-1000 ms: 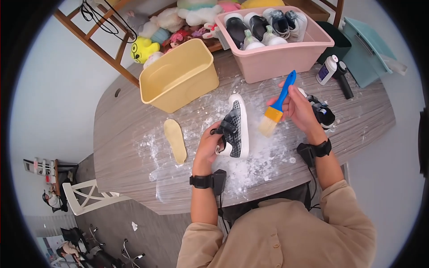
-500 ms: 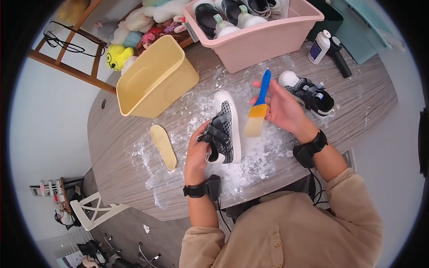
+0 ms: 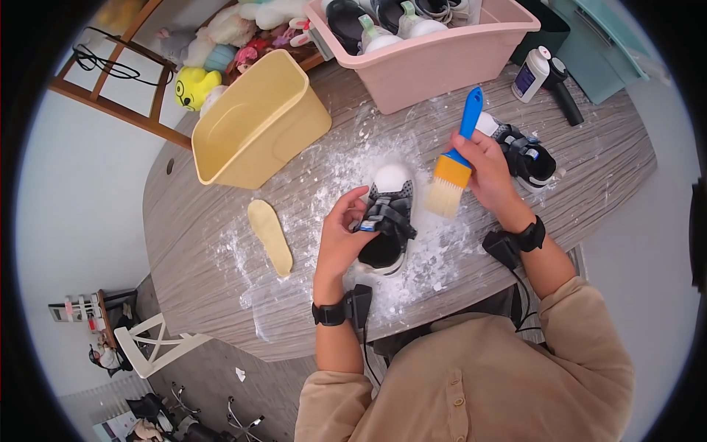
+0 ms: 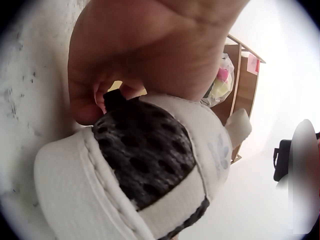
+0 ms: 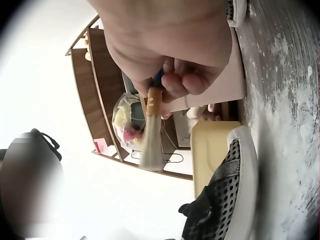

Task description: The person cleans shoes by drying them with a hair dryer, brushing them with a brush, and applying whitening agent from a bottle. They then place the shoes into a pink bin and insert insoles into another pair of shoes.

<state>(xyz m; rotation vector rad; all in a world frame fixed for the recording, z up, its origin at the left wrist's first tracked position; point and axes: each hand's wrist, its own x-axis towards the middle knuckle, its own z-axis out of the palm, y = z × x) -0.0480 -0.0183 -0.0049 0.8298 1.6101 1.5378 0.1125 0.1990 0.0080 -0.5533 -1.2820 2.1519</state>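
Upright on the powdery table, toe pointing away from the body, stands a black-and-white shoe (image 3: 390,221). The left hand (image 3: 341,239) pinches it by a strap or tongue near the opening. In the left wrist view the shoe (image 4: 145,150) fills the lower part, below the hand (image 4: 145,45). The right hand (image 3: 490,175) grips a blue-handled brush (image 3: 451,173), bristles down, to the right of the shoe and not touching it. The right wrist view shows the brush (image 5: 154,115) under the hand (image 5: 170,40). A second shoe (image 3: 526,156) lies behind the right hand.
A tan insole (image 3: 270,237) lies left of the shoe. Behind are a yellow bin (image 3: 261,136) and a pink bin (image 3: 434,70) holding several shoes. A white bottle (image 3: 531,74) and a black object (image 3: 565,96) stand at the back right. White powder covers mid-table.
The shoe in the left hand has turned from its side to upright, and the left fingers have shifted to its opening. The right hand has moved with the brush slightly right and away from the body.
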